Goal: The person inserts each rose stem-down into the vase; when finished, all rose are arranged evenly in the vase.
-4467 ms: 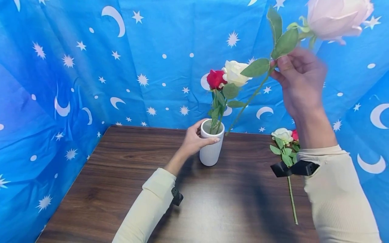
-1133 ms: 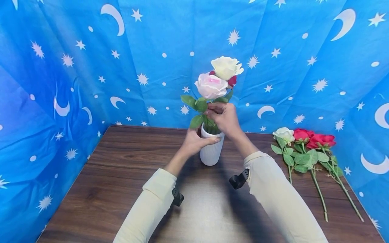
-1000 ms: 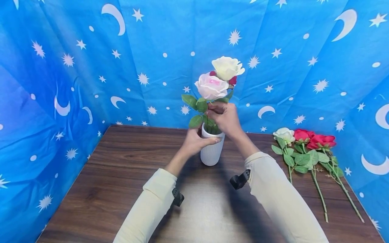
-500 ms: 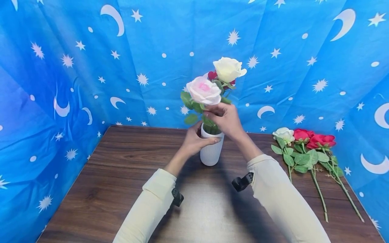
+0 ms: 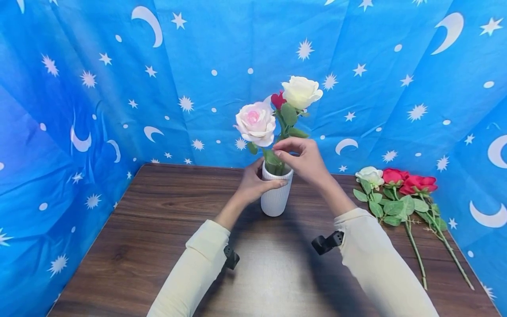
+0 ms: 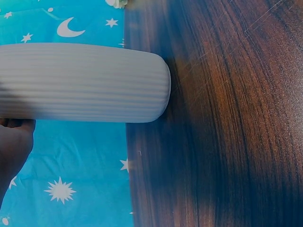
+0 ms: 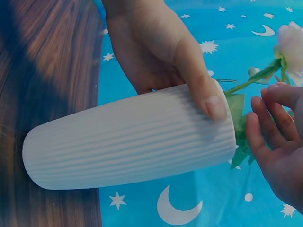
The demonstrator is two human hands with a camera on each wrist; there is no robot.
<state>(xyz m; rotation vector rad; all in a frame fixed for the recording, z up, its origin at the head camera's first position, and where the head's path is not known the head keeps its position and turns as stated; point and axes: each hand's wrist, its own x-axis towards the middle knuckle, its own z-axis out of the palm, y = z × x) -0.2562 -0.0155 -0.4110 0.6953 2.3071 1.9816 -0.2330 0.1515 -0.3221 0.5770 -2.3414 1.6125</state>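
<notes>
A white ribbed vase (image 5: 275, 200) stands upright near the table's back edge. My left hand (image 5: 252, 182) grips it just below the rim, thumb across the front. Out of the vase rise a pale pink rose (image 5: 256, 124) leaning left, a cream rose (image 5: 302, 92) and a partly hidden red rose (image 5: 278, 100). My right hand (image 5: 304, 159) is beside the stems above the rim. In the right wrist view its loosely bent fingers (image 7: 258, 135) are apart from the pink rose's stem (image 7: 246, 84). The left wrist view shows the vase's base on the wood.
At the right of the dark wooden table (image 5: 158, 246) lie a white rose (image 5: 370, 176) and two red roses (image 5: 419, 184), stems toward the front. A blue cloth (image 5: 222, 39) with moons and stars hangs behind the table and along both sides.
My right hand brought the pink rose from the right into the vase, then let go of its stem and drew slightly right. The bloom has tipped left. The left hand keeps its grip.
</notes>
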